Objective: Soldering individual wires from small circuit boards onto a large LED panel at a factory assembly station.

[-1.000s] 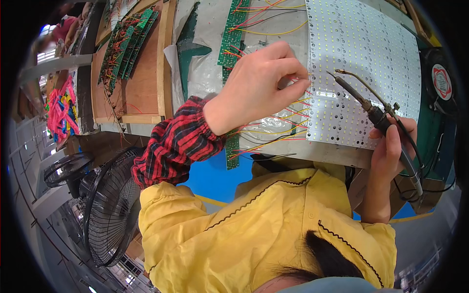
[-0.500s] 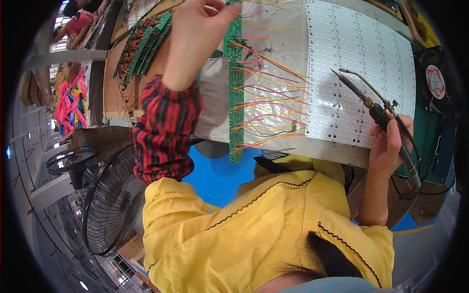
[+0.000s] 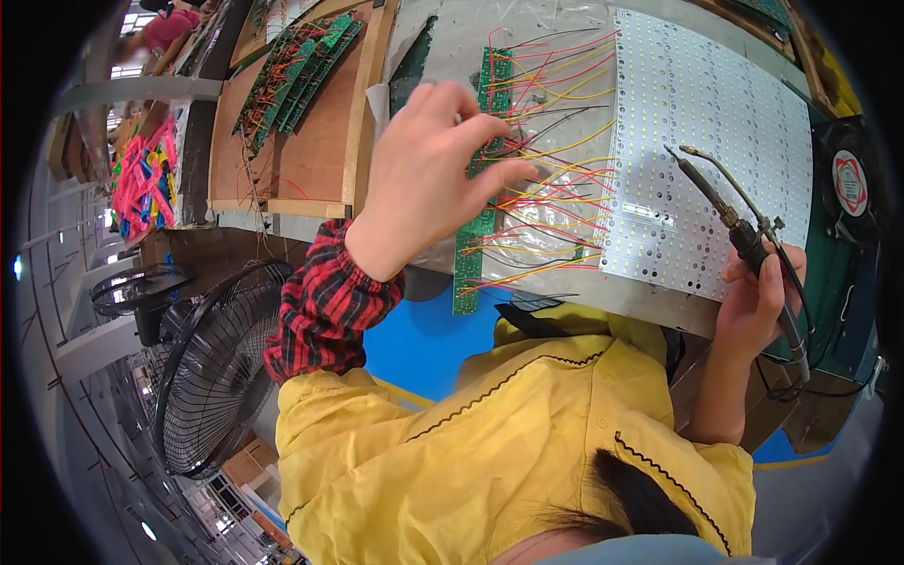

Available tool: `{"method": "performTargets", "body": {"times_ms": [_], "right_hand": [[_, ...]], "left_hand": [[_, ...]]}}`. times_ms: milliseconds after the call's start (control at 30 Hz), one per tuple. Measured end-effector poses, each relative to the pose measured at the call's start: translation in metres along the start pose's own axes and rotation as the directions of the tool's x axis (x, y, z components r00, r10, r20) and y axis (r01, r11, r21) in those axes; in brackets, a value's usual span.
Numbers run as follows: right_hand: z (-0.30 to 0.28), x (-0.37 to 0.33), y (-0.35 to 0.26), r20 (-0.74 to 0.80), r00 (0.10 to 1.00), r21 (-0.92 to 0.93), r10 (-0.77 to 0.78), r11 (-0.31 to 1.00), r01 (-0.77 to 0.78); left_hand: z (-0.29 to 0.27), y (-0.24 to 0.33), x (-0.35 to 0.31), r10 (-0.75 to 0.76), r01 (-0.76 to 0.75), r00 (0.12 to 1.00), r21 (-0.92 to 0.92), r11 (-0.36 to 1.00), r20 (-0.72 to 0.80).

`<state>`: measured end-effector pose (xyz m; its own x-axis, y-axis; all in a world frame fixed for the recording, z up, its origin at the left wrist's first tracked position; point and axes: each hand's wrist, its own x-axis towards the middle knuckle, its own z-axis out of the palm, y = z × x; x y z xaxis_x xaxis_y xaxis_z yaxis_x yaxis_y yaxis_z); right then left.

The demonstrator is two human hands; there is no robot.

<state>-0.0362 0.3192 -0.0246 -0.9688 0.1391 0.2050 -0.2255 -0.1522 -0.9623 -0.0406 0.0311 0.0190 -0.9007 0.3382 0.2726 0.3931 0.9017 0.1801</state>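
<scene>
My left hand (image 3: 428, 174) hovers over the long green circuit board strip (image 3: 465, 294), hiding part of its middle. Its thumb and forefinger are apart with nothing visible between them, while the other fingers curl. Red, yellow and black wires (image 3: 556, 202) run from the strip towards the left edge of a white panel (image 3: 706, 132) dotted with small LEDs. In my right hand (image 3: 753, 306), closed round its handle, is a soldering iron (image 3: 749, 247) with a thin curved metal tube alongside. The iron's tip points up and left above the panel.
Wired green boards (image 3: 297, 80) lie stacked in a wooden tray (image 3: 226, 179) at the far left. A round black fan unit (image 3: 847, 169) stands at right. Pink, yellow and blue pieces (image 3: 146, 179) are heaped left, above a large floor fan (image 3: 221, 367). Another person (image 3: 169, 30) is at upper left.
My left hand has come down and right from the strip's far end, its fingers parting. The strip's far end has swung right, and the panel sits slightly further right. My right hand still holds the iron.
</scene>
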Motion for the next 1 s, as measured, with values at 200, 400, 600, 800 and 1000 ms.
{"method": "performTargets", "body": {"times_ms": [200, 400, 600, 800, 1000], "right_hand": [[0.000, 0.000, 0.000, 0.002, 1.000, -0.007, 0.002, 1.000, -0.002], [0.000, -0.001, -0.001, -0.007, 1.000, -0.024, -0.002, 1.000, 0.002], [-0.001, -0.001, 0.000, -0.019, 1.000, -0.020, 0.017, 1.000, -0.017], [0.000, 0.000, -0.005, 0.002, 0.998, 0.008, 0.057, 0.998, -0.057], [-0.002, 0.001, -0.002, -0.030, 0.999, 0.008, 0.033, 0.999, -0.033]], "left_hand": [[0.013, 0.013, 0.001, -0.157, 0.155, 0.987, 0.029, 0.987, 0.038], [0.022, 0.018, -0.002, -0.265, 0.266, 0.964, 0.079, 0.961, -0.031], [0.028, 0.012, 0.008, -0.119, 0.123, 0.992, 0.103, 0.987, -0.041], [0.013, 0.001, 0.016, -0.130, 0.112, 0.991, -0.358, 0.927, -0.027], [0.028, 0.036, 0.040, 0.003, 0.121, 0.977, -0.567, 0.815, 0.213]]}}
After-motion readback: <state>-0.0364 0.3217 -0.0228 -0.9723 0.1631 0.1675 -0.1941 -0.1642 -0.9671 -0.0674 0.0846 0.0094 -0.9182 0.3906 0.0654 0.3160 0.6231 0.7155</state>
